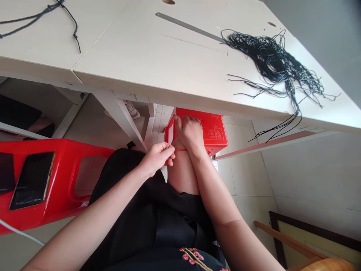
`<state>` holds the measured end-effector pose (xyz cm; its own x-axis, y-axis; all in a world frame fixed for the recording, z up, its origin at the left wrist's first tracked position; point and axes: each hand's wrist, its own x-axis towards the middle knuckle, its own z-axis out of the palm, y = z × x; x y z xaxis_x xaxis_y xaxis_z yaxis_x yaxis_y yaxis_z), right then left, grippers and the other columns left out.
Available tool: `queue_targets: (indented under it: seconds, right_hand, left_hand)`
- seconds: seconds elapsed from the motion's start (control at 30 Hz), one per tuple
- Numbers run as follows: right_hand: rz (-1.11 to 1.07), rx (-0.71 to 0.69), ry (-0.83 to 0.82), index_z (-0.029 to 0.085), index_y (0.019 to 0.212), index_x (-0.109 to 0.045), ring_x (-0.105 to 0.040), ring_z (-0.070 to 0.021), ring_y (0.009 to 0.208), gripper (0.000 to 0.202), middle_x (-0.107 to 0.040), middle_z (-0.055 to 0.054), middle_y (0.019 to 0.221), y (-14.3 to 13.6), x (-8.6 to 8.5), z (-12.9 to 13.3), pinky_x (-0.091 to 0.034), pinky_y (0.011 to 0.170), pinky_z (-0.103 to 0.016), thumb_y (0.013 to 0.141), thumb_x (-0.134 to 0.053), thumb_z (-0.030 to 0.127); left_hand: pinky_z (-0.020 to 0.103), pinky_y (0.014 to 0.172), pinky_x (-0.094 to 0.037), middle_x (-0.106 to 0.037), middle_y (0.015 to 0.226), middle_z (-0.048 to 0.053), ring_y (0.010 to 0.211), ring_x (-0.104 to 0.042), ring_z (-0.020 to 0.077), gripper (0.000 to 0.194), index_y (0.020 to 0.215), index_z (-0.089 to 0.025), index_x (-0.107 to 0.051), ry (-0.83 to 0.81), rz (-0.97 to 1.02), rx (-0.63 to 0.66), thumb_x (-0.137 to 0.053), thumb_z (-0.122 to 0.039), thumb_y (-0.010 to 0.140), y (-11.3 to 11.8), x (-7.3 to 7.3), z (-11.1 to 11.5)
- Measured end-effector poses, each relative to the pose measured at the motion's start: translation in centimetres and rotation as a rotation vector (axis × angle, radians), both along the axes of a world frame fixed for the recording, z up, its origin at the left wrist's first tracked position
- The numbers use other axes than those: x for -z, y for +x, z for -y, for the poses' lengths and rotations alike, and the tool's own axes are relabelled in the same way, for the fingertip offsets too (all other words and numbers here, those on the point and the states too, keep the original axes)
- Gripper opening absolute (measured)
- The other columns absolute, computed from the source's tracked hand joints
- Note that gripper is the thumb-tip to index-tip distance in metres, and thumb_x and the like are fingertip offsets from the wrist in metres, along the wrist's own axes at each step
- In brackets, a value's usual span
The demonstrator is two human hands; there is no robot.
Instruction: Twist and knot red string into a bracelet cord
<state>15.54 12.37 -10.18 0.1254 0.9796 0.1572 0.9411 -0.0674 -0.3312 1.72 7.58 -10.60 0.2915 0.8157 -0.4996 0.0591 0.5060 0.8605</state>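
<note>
A thin red cord runs across my bare leg just below the right hand. Its left end is pinched between the thumb and fingers of my left hand, beside the leg. My right hand lies over the leg with its palm down and its fingers pointing away from me; the thumb stands apart from them. Nothing shows in that hand, and its palm is hidden. Beneath and beyond the leg is a red plastic stool.
Above my hands runs the white table, bearing a black cord bundle, a grey metal strip and a dark braided cord. At left, a red stool holds a phone. A wooden chair part is at lower right.
</note>
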Motion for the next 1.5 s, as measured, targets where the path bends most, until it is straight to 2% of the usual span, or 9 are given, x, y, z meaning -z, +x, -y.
queue_targets:
  seconds: [0.3,0.5,0.63,0.77,0.97,1.1,1.23,1.37,1.5]
  right_hand:
    - [-0.324,-0.164,0.236,0.019,0.104,-0.066,-0.065,-0.0177,0.082,0.049,-0.072,-0.008,0.090,0.5,0.7,3.4,-0.048,0.074,-0.026,0.102,-0.025,0.046]
    - [-0.373,-0.345,0.150,0.021,0.101,-0.070,-0.067,-0.0181,0.085,0.034,-0.074,-0.006,0.089,1.4,0.8,5.8,-0.051,0.080,-0.027,0.096,-0.047,0.044]
    - [-0.450,-0.447,0.160,0.019,0.106,-0.070,-0.067,-0.0194,0.095,0.024,-0.075,-0.007,0.099,2.3,0.7,7.5,-0.051,0.090,-0.031,0.093,-0.056,0.033]
    - [-0.515,-0.400,0.070,0.021,0.107,-0.069,-0.068,-0.0184,0.093,0.021,-0.075,-0.004,0.098,2.6,-0.1,9.6,-0.052,0.086,-0.031,0.092,-0.055,0.022]
    - [-0.587,-0.258,-0.075,0.021,0.083,-0.063,-0.065,-0.0165,0.075,0.012,-0.072,-0.002,0.082,2.9,-1.2,11.8,-0.049,0.067,-0.026,0.088,-0.053,0.018]
    - [-0.578,-0.264,-0.160,0.021,0.082,-0.053,-0.061,-0.0176,0.069,0.013,-0.065,-0.004,0.077,3.7,-0.2,14.4,-0.046,0.062,-0.028,0.091,-0.045,0.025]
    - [-0.580,-0.286,-0.176,0.021,0.082,-0.048,-0.061,-0.0164,0.062,0.014,-0.064,-0.004,0.073,4.4,1.9,17.8,-0.045,0.057,-0.026,0.092,-0.040,0.025]
    - [-0.569,-0.273,-0.155,0.021,0.082,-0.046,-0.059,-0.0147,0.060,0.013,-0.062,-0.002,0.071,5.1,3.7,19.8,-0.045,0.057,-0.025,0.092,-0.038,0.024]
    - [-0.547,-0.262,-0.142,0.022,0.080,-0.046,-0.045,-0.0118,0.049,0.012,-0.046,0.006,0.055,6.6,5.0,20.0,-0.038,0.051,-0.023,0.090,-0.040,0.024]
  left_hand:
    - [0.020,0.048,-0.043,-0.061,0.063,-0.002,0.047,-0.056,0.0087,0.014,0.071,-0.018,-0.056,0.173,-0.027,0.016,-0.061,-0.027,0.080,0.3,1.0,1.1]
    - [0.021,0.056,-0.046,-0.061,0.062,-0.004,0.051,-0.059,0.0086,0.010,0.071,-0.018,-0.055,0.299,-0.044,0.036,-0.059,-0.020,0.080,0.8,0.5,1.4]
    - [0.022,0.055,-0.047,-0.062,0.065,-0.003,0.053,-0.060,0.0096,0.008,0.076,-0.018,-0.056,0.328,-0.055,0.032,-0.057,-0.022,0.083,0.8,0.4,1.7]
    - [0.022,0.059,-0.049,-0.063,0.066,-0.003,0.058,-0.063,0.0111,0.009,0.077,-0.019,-0.056,0.363,-0.086,0.041,-0.058,-0.025,0.084,0.8,0.2,2.2]
    - [0.022,0.060,-0.048,-0.064,0.065,-0.002,0.058,-0.064,0.0122,0.010,0.078,-0.021,-0.054,0.358,-0.140,0.080,-0.057,-0.027,0.085,1.3,0.1,4.6]
    - [0.022,0.049,-0.042,-0.059,0.050,-0.004,0.044,-0.057,0.0126,0.013,0.077,-0.022,-0.051,0.290,-0.167,0.146,-0.051,-0.029,0.087,1.5,0.6,7.7]
    - [0.023,0.051,-0.042,-0.055,0.047,-0.005,0.042,-0.055,0.0122,0.015,0.070,-0.021,-0.049,0.253,-0.180,0.208,-0.050,-0.027,0.084,0.9,1.2,10.2]
    - [0.024,0.050,-0.041,-0.054,0.053,-0.004,0.044,-0.057,0.0132,0.018,0.067,-0.021,-0.046,0.242,-0.200,0.210,-0.048,-0.030,0.082,0.2,1.5,11.2]
    - [0.025,0.048,-0.037,-0.052,0.055,-0.004,0.043,-0.054,0.0126,0.018,0.067,-0.022,-0.044,0.247,-0.211,0.179,-0.047,-0.034,0.080,-0.1,1.5,11.5]
